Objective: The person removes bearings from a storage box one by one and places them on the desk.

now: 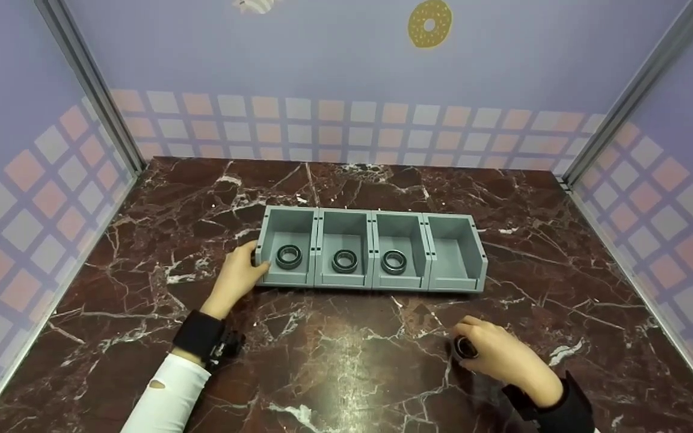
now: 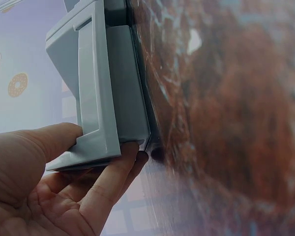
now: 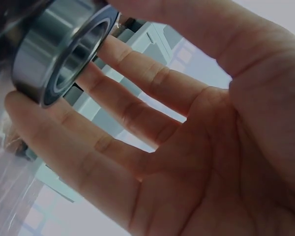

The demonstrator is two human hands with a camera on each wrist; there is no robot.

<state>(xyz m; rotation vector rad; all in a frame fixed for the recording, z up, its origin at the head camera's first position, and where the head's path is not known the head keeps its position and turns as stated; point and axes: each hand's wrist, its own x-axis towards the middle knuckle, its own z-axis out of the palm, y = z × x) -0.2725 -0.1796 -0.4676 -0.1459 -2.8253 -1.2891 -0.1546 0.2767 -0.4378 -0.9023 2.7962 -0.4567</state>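
Note:
My left hand [image 1: 239, 273] grips the left end of a row of joined grey bins [image 1: 343, 280]. In the left wrist view, the thumb lies on the rim of the end bin [image 2: 105, 93] and the fingers are against its outer side. Single ball bearings lie in three bins: the leftmost bearing [image 1: 289, 257], a second bearing [image 1: 344, 261] and a third bearing [image 1: 394, 262]. Front right of the row, my right hand [image 1: 497, 352] holds another bearing [image 3: 54, 49] between thumb and fingers, low at the table; whether it touches the table I cannot tell.
The rightmost bin [image 1: 456, 264] shows a bare floor. Everything rests on a dark red marbled tabletop [image 1: 334, 361]. Lilac walls with a checked band [image 1: 346, 126] enclose the back and both sides, with metal posts [image 1: 91, 78] at the corners.

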